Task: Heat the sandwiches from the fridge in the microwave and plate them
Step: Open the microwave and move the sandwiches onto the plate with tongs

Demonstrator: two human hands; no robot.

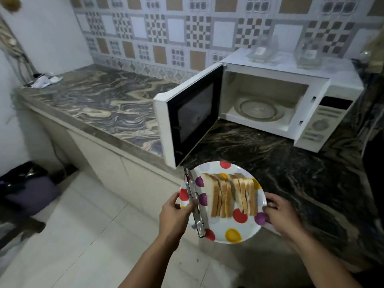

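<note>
Head | microwave (291,104) door (187,119) open | tongs (194,201) beside sandwiches (230,195)

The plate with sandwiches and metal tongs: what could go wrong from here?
1. The tongs lie on the plate; if they go into the open microwave too, metal may spark.
2. The sandwiches stand on edge and could topple if the plate tilts.
3. The open door juts close to the plate's path.
</note>
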